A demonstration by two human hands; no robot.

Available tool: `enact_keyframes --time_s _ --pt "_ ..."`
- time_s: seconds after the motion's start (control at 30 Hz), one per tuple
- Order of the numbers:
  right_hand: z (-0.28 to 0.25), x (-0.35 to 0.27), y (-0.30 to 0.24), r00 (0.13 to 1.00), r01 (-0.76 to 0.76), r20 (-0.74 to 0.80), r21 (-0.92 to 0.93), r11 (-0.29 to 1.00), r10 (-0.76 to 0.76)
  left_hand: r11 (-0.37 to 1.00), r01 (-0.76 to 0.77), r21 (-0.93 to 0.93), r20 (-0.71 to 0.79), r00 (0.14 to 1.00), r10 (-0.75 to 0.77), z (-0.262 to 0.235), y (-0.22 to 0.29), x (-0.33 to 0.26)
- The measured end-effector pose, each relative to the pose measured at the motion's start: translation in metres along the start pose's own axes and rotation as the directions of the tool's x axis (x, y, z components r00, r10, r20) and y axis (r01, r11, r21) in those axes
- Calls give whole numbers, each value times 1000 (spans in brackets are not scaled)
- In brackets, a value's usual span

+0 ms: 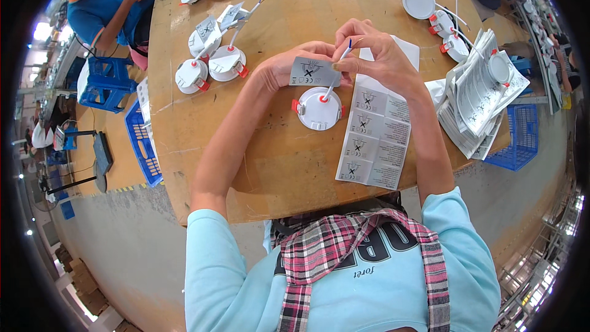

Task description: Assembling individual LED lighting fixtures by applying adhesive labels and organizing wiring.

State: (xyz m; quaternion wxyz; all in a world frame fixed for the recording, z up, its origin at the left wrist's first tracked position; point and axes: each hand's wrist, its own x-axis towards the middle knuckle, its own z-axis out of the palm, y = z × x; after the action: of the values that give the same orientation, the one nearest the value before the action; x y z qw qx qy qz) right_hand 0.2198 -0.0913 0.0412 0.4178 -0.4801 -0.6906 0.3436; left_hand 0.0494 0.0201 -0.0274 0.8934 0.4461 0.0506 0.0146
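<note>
A round white downlight (318, 112) with red-tipped spring clips lies face down in front of me. Its white cable (331, 86) rises up between my hands, with thin wire ends showing at the top. My left hand (301, 60) is closed on a silver printed label (310, 74), which sits against the cable. With finger and thumb, my right hand (384, 60) pinches the cable near its end; part of the pinch is hidden. Under my right wrist lies a sheet of the same silver labels (376, 138), beside the downlight.
Labelled downlights (226, 63) stand grouped at the left, with more at the far edge and the far right (419, 3). A thick stack of label sheets (473, 101) is at the right table edge, a downlight (499, 69) on it. Another person (110, 6) sits at far left.
</note>
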Motion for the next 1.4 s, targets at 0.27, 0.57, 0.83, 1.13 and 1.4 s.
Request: enact_keyframes --time_s 0.27,0.57,0.83,1.13,1.4 --pt "4 1 -2 999 -19 -40 -83 996 16 991 -34 126 -237 969 63 6 14 -24" --pt "16 5 3 981 -73 -180 -19 997 69 950 -127 284 -507 821 261 30 9 -38" --pt "17 5 5 980 -100 -164 106 989 117 916 -97 388 -544 778 313 33 11 -37" --pt "18 5 6 959 -171 -213 104 980 190 874 -161 459 -508 759 407 40 13 -37" --pt "21 5 5 957 -169 -211 152 974 199 851 -122 511 -545 720 430 42 11 -40"
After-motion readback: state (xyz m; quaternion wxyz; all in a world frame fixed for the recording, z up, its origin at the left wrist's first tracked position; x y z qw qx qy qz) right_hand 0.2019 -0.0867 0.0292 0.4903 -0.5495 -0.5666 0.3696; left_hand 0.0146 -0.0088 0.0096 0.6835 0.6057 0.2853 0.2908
